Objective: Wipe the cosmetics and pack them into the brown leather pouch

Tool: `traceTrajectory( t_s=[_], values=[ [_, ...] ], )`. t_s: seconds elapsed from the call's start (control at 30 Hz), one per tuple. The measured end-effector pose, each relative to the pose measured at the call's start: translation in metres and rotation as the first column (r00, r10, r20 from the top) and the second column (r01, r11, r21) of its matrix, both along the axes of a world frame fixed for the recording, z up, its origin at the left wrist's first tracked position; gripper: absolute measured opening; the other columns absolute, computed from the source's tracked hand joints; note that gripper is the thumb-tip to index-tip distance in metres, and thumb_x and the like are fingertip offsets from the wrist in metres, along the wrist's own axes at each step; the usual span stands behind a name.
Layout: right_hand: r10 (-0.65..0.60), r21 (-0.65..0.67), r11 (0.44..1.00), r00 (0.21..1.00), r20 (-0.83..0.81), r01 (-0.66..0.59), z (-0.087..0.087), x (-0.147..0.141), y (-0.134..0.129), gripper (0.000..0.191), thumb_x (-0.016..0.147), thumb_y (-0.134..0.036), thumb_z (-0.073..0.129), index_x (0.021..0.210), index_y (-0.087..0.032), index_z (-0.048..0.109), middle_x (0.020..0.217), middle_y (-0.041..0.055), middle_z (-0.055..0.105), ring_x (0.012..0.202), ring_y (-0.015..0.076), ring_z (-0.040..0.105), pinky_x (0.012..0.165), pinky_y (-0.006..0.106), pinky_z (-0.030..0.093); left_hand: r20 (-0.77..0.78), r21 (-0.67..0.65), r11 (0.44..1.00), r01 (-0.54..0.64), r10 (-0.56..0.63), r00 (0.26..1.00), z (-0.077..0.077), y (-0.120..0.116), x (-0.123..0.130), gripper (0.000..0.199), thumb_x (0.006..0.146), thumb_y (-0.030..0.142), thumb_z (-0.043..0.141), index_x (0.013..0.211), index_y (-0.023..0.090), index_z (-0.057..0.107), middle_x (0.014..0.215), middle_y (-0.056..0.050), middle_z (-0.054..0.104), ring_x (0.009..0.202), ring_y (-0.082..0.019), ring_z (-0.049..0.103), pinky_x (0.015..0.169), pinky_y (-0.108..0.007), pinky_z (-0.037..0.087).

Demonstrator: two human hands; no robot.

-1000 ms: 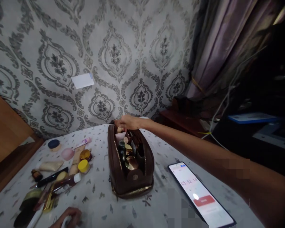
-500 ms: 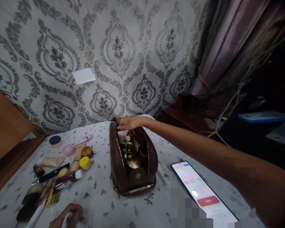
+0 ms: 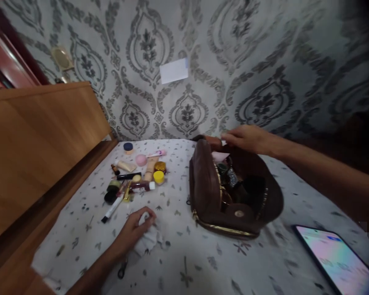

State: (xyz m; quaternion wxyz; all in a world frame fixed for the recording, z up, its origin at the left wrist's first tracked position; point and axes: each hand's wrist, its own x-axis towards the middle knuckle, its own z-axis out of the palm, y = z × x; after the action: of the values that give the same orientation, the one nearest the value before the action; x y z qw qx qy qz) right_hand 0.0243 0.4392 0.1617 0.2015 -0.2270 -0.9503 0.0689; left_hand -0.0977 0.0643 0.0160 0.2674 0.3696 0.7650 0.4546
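In the head view, a brown toiletry bag (image 3: 206, 184) stands unzipped on the patterned sheet, its right side spread outward. My right hand (image 3: 246, 137) is closed at the bag's far right rim, with its fingertips on the edge. Inside the bag are a pink packet (image 3: 220, 156), a dark round jar (image 3: 223, 168) and other items in shadow. My left hand (image 3: 139, 223) is closed around a crumpled white cloth or tissue (image 3: 148, 242), low over the sheet. Beyond it lie cosmetics, among them a yellow-lidded jar (image 3: 158, 177) and a white-capped brown bottle (image 3: 141, 187).
At the right front lies a lit phone (image 3: 335, 254). A wooden panel (image 3: 46, 151) borders the sheet on the left, and a patterned wall with a white paper (image 3: 174, 71) rises behind. A small black looped object (image 3: 121, 271) lies near my left forearm.
The view has swung left and shows more of my left arm. The bag's right side now spreads wider, with my right hand at that rim. My left hand still holds the white thing.
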Motion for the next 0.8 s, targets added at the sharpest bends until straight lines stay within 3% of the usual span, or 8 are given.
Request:
traceTrajectory(
  t_s=[0.1,0.2,0.27,0.33,0.47,0.6,0.73,0.8],
  values=[
    [-0.1,0.131,0.987,0.993,0.069,0.09,0.004,0.017,-0.023,0.06,0.099,-0.049,0.035,0.071,-0.008,0.068,0.062,0.0059,0.065,0.052,0.0096,0.048,0.057,0.026,0.03,0.16,0.009,1.0,-0.025,0.023,0.987,0.006,-0.004,-0.006,0.032,0.084,0.05,0.058,0.087,0.018,0.061,0.076,0.0,0.061,0.07,-0.015,0.053,0.066,-0.024,0.041],
    [-0.032,0.179,0.982,0.986,-0.161,0.061,0.002,0.036,-0.06,0.069,0.098,-0.06,0.023,0.084,-0.01,0.069,0.072,0.011,0.068,0.06,0.0145,0.056,0.058,0.029,0.036,0.16,0.046,0.996,-0.077,0.068,0.985,0.011,-0.012,-0.02,0.033,0.082,0.051,0.062,0.087,0.018,0.062,0.075,0.001,0.059,0.066,-0.014,0.052,0.06,-0.023,0.04],
    [0.118,0.186,0.981,0.934,-0.338,-0.057,-0.005,0.046,-0.089,0.063,0.099,-0.058,0.026,0.094,-0.013,0.069,0.085,0.0139,0.071,0.072,0.0166,0.062,0.062,0.03,0.042,0.123,0.084,0.989,-0.118,0.108,0.987,0.015,-0.019,-0.034,0.034,0.08,0.051,0.064,0.088,0.018,0.062,0.074,0.001,0.058,0.064,-0.013,0.051,0.058,-0.022,0.039],
    [0.266,0.206,0.96,0.849,-0.456,-0.19,-0.015,0.053,-0.12,0.042,0.102,-0.043,0.036,0.102,-0.015,0.067,0.098,0.0141,0.071,0.09,0.0181,0.065,0.074,0.031,0.047,0.105,0.123,0.979,-0.161,0.148,0.983,0.019,-0.024,-0.049,0.036,0.078,0.052,0.065,0.088,0.018,0.062,0.072,0.002,0.056,0.06,-0.012,0.048,0.055,-0.021,0.037],
    [0.526,0.195,0.846,0.717,-0.458,-0.496,-0.047,0.055,-0.177,0.017,0.098,-0.017,0.047,0.107,-0.016,0.062,0.103,0.0116,0.07,0.101,0.0184,0.063,0.089,0.032,0.05,0.051,0.183,0.952,-0.247,0.241,0.969,0.03,-0.025,-0.077,0.039,0.076,0.054,0.064,0.086,0.017,0.062,0.065,0.004,0.053,0.055,-0.011,0.046,0.052,-0.021,0.036],
    [0.615,0.001,0.749,0.695,-0.371,-0.662,-0.086,0.049,-0.219,0.021,0.099,-0.015,0.042,0.107,-0.014,0.062,0.094,0.0094,0.069,0.089,0.0179,0.062,0.079,0.031,0.054,-0.109,0.258,0.922,-0.288,0.324,0.94,0.038,-0.022,-0.102,0.04,0.074,0.055,0.064,0.085,0.017,0.062,0.066,0.003,0.056,0.057,-0.012,0.049,0.052,-0.021,0.039],
    [0.577,-0.312,0.716,0.781,-0.239,-0.624,-0.119,0.04,-0.241,0.032,0.102,-0.024,0.036,0.09,-0.016,0.064,0.082,0.0066,0.065,0.079,0.0175,0.06,0.071,0.031,0.051,-0.182,0.329,0.876,-0.352,0.425,0.887,0.043,-0.028,-0.134,0.039,0.074,0.053,0.061,0.09,0.017,0.061,0.071,0.002,0.058,0.057,-0.013,0.051,0.052,-0.022,0.039],
    [0.553,-0.413,0.69,0.801,-0.229,-0.594,-0.131,0.035,-0.247,0.032,0.102,-0.026,0.037,0.091,-0.017,0.065,0.084,0.0066,0.066,0.082,0.0177,0.06,0.073,0.031,0.05,-0.243,0.371,0.846,-0.384,0.487,0.839,0.046,-0.033,-0.155,0.037,0.076,0.051,0.057,0.092,0.017,0.06,0.074,0.001,0.059,0.062,-0.014,0.052,0.055,-0.023,0.04]
  ],
)
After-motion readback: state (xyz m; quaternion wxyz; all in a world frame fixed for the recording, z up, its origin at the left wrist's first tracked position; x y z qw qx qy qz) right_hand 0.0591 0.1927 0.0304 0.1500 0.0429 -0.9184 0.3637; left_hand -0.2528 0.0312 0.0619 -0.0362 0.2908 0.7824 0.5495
